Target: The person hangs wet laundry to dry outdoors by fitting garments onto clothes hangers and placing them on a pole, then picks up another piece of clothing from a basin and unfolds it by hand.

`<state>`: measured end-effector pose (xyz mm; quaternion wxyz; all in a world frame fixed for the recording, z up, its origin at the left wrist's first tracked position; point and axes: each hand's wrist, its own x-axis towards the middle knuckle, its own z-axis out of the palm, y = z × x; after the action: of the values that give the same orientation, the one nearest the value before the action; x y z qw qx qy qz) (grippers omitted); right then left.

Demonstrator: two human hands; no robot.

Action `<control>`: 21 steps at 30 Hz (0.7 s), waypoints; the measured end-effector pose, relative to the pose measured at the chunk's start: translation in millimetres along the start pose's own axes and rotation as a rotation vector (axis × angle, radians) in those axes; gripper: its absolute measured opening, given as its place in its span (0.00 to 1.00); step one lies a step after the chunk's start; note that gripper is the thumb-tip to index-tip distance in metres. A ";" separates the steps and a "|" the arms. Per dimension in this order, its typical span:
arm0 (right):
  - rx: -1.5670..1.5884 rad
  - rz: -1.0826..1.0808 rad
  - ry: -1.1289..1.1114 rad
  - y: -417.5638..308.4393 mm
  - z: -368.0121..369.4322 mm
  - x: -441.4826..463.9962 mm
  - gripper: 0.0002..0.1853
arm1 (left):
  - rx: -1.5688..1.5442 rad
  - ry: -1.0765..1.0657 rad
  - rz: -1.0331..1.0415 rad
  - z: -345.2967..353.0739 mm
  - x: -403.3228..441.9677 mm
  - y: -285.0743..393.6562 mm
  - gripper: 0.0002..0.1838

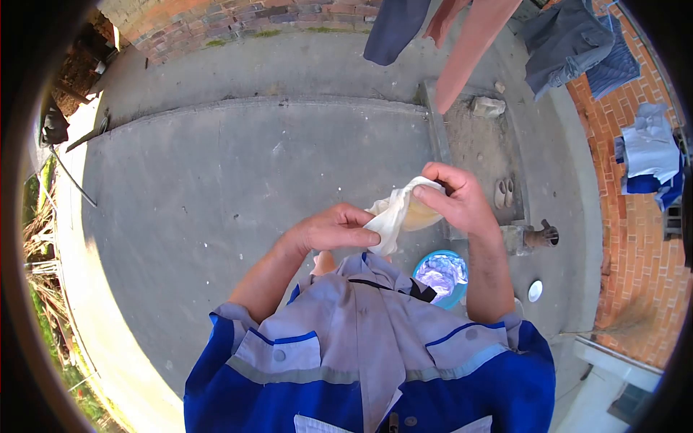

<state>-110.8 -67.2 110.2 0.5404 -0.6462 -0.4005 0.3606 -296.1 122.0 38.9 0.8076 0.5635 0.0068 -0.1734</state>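
Note:
Stretched between my two hands is a thin white cloth (392,216) with a pale yellowish part on its right side; I cannot make out what kind of item it is. My left hand (338,228) pinches its lower left end between thumb and fingers. The upper right edge is gripped by my right hand (456,196), thumb on top and fingers partly hidden. The cloth hangs in the air in front of my chest, above the concrete ground. Below my right forearm stands a blue basin (458,296) with wet-looking purple and white fabric (440,273) in it.
Trousers (473,47) and other garments (567,43) hang overhead at the upper right. Beyond my right arm, a low concrete curb (437,130) edges a sunken patch with slippers (503,193) and a stone (488,107). A small white dish (535,291) lies nearby. Brick wall (628,274) bounds the right.

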 end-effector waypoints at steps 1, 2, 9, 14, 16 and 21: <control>-0.054 0.036 0.038 2.5 3.0 7.0 0.05 | -0.134 -0.035 -0.079 0.1 -2.8 3.6 0.18; -0.123 0.114 0.068 5.0 5.6 14.1 0.06 | -0.229 -0.039 0.001 1.0 -3.7 6.4 0.18; -0.358 -0.153 0.251 58.9 33.1 21.7 0.19 | -0.714 0.174 0.391 -4.1 12.0 18.8 0.21; -0.050 0.050 0.113 102.9 53.8 -9.6 0.19 | -0.689 0.309 0.501 -2.1 12.5 22.2 0.23; -0.021 0.085 0.060 111.2 60.5 -19.8 0.19 | -0.679 0.350 0.541 2.1 11.3 22.5 0.23; -0.078 0.047 0.076 104.4 71.1 -18.8 0.18 | -0.652 0.362 0.644 11.9 3.5 29.0 0.24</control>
<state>-169.2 -65.1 -3.3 0.5208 -0.6893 -0.3781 0.3327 -286.6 119.0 68.9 0.9403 0.2761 0.0263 0.1971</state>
